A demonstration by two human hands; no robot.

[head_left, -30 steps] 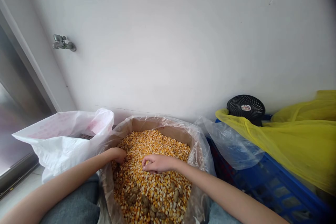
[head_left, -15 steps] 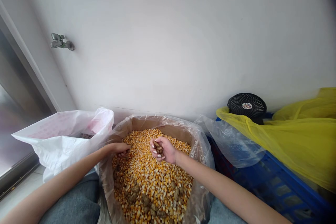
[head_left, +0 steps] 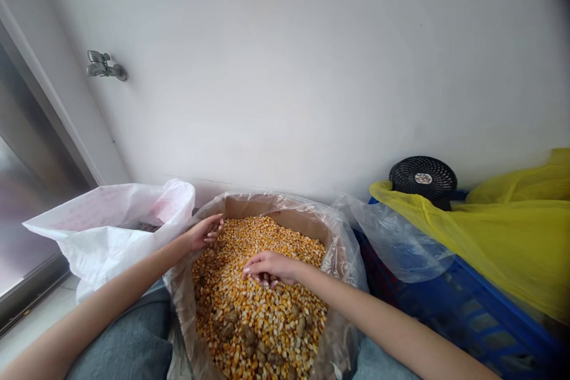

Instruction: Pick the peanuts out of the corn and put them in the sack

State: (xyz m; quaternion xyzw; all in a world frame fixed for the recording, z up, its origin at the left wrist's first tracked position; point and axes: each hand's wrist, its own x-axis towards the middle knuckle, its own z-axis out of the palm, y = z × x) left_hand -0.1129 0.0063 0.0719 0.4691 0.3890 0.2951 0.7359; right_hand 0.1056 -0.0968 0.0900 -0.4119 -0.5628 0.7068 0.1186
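Note:
My right hand (head_left: 271,268) is palm down over the yellow corn kernels (head_left: 285,303), its fingers curled around several unshelled peanuts (head_left: 268,278). At the far left side of the kernels, my left hand (head_left: 207,232) is held just above them with the fingers curled in; whatever lies in them is hidden. The corn fills a cardboard box (head_left: 303,223) lined with a clear plastic bag (head_left: 345,243). More peanuts in the shell (head_left: 249,337) lie on the corn near me and along its left edge.
On the left stands an open white woven sack (head_left: 102,249) with dark contents. To the right are a blue crate (head_left: 485,320), a yellow mesh cloth (head_left: 499,237) and a black fan (head_left: 423,178). A metal tap (head_left: 104,65) sticks out of the wall behind.
My left hand has lifted off the kernels, up and slightly away from me. My right hand has turned from palm up to palm down and lowered a little, keeping the peanuts.

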